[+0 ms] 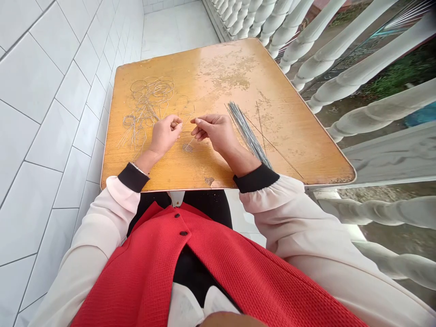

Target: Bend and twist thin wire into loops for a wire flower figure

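Note:
Both my hands hover over the middle of a worn wooden table [218, 68]. My left hand [165, 135] is closed in a pinch on one end of a thin piece of wire [188, 119]. My right hand [211, 131] is closed too, pinching the other end of the same wire. The wire spans the small gap between my fingertips and is hard to see. A small loop of wire [187, 147] lies on the table just below that gap.
A pile of bent wire loops [148, 105] lies on the table's left side. A bundle of straight wires [247, 131] lies beside my right wrist, with loose strands [272, 145] further right. White balusters [327, 59] line the right; a tiled wall [51, 113] stands left.

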Tool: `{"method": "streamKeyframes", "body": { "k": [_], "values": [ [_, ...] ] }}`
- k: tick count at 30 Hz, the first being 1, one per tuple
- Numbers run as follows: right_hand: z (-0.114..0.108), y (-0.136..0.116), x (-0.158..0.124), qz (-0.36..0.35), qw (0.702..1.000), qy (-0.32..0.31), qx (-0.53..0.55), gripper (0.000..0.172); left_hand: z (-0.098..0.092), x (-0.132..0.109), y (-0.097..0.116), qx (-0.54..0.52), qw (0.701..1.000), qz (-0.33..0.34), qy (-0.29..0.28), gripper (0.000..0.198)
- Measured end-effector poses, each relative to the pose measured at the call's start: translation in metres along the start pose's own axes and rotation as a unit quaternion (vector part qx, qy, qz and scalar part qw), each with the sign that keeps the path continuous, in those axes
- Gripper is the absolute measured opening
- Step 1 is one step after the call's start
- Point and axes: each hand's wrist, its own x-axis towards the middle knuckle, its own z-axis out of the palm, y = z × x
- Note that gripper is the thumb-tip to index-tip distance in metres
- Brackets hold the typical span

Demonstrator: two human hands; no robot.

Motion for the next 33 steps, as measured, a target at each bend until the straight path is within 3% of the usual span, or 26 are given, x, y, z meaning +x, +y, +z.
{"method": "streamKeyframes", "body": {
  "k": [8,20,33],
  "values": [
    [0.0022,-0.0022,-0.0016,0.007,1.0,0.0,0.004,0.018,0.0003,0.0,0.0044,-0.021,0.999,-0.035,0.012,0.011],
    [0.0041,-0.0019,-0.0024,0.003,1.0,-0.018,-0.016,0.019,-0.0042,-0.0018,0.0024,0.01,0.999,0.025,-0.017,0.015],
    [0.005,-0.0023,-0.0039,-0.012,1.0,-0.007,-0.01,0.017,-0.0065,-0.0018,0.0015,-0.025,0.999,0.011,-0.018,0.015]
  ]
}}
